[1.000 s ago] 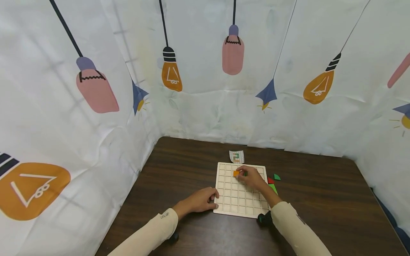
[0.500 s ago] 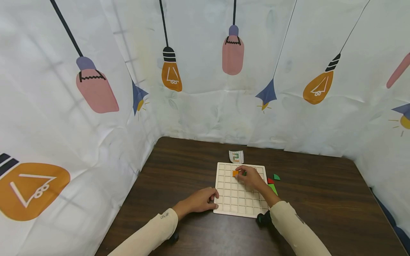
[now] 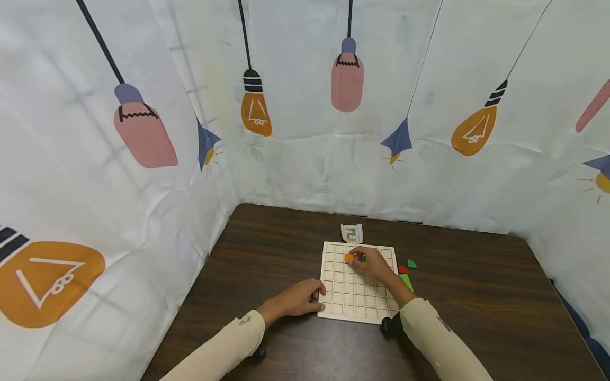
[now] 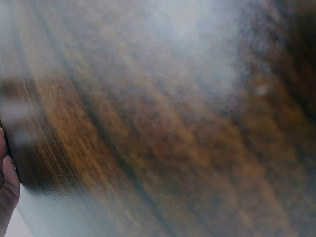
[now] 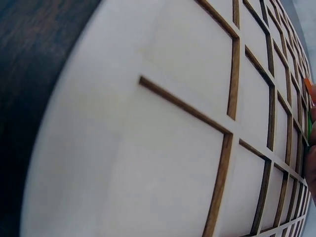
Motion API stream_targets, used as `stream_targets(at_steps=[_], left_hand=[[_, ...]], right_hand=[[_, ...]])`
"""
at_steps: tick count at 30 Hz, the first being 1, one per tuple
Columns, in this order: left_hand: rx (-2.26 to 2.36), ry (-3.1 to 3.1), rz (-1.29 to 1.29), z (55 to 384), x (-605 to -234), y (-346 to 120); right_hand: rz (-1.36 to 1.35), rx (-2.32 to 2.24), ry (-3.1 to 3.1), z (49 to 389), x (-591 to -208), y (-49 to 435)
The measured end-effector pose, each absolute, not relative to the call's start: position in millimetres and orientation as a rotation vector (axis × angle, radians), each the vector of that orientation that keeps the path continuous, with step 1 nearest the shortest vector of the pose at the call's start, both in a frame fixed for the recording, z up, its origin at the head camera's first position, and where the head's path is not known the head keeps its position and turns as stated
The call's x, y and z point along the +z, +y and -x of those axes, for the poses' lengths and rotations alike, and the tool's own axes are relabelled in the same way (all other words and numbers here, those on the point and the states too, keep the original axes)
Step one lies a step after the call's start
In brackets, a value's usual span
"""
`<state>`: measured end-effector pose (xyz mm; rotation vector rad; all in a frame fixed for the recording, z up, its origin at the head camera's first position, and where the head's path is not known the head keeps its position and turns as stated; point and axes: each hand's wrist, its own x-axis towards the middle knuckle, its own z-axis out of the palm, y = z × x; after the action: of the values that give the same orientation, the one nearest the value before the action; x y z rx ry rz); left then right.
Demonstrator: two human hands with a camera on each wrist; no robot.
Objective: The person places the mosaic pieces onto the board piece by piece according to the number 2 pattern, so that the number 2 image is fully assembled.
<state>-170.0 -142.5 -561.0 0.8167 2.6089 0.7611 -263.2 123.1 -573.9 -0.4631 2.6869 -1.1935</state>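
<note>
The head view shows the orange piece (image 3: 349, 258) at the far part of the pale gridded board (image 3: 344, 297), a little left of its middle. The right hand (image 3: 371, 263) has it by its right edge, thumb and forefinger seemingly pinching it; whether it sits fully down within a cell cannot be told. Just beside it, partly covered by the same fingers, a green piece (image 3: 363, 258) shows; the right wrist view catches only slivers of both at its edge.

The left hand (image 3: 296, 299) lies at the board's left edge, fingers bent and thumb against the rim; whether it grips the rim or merely rests there cannot be told.

Just off the board's right side lie a red piece (image 3: 403, 269) and a light green piece (image 3: 407, 280), with a dark green piece (image 3: 412, 263) a bit farther out. Beyond the far edge, a small paper card (image 3: 351, 233) bears a coloured pattern on a grid. All rest on the brown table (image 3: 281, 233).

The step in hand looks like setting the orange piece into place. The next move probably calls for squaring it to the grid lines, then loosening the pinch without nudging the green neighbour.
</note>
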Motion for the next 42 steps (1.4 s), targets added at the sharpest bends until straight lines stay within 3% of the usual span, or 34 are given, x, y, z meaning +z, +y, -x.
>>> stream_targets(at_steps=[42], left_hand=[[0.757, 2.602, -0.809, 172.1, -563.6, -143.1]], right_hand=[[0.443, -1.111, 2.764, 265.4, -572.8, 118.1]])
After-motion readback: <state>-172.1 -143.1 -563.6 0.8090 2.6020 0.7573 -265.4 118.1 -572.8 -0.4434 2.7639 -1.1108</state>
